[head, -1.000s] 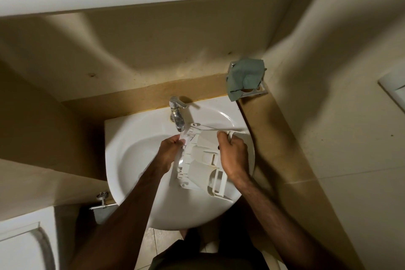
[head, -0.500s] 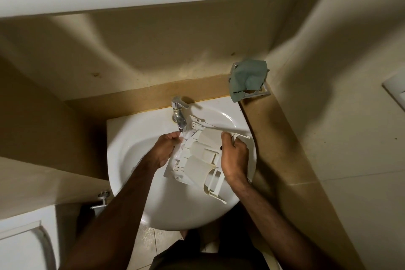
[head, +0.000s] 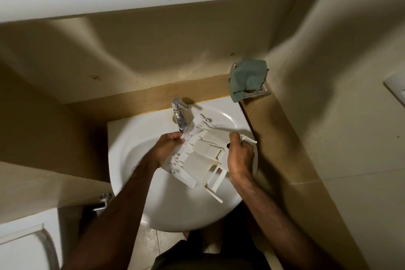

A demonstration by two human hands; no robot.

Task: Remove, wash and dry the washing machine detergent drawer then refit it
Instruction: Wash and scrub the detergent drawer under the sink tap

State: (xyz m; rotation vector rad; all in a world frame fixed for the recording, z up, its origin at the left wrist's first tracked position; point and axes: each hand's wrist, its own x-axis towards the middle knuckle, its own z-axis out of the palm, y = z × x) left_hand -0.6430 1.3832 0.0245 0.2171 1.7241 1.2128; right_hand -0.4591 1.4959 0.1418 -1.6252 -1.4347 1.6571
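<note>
**Drawer under the tap, held at both ends**

Head view: the detergent drawer (head: 201, 155) hangs over the white sink (head: 135, 138), underside up and tilted, its far end tucked beneath the spout of the chrome tap (head: 179, 116) at about 12 o'clock of the bowl. That tilt probably lets rinse water run along the ribs and drain off the near end into the bowl (a pale streak at the spout may be running water; I cannot tell for sure). The left hand (head: 168, 149) curls its fingers round the drawer's 9 o'clock edge right below the spout, likely rubbing or steadying the spot being rinsed. The right hand (head: 240, 158) grips the 3 o'clock side, thumb over the top edge, taking the weight and setting the angle. By my reading the washing step is under way; drying and refitting remain. A green cloth (head: 247, 79) is draped over a wall-mounted metal holder (head: 263, 92) at 1 o'clock, within reach for drying.
</note>
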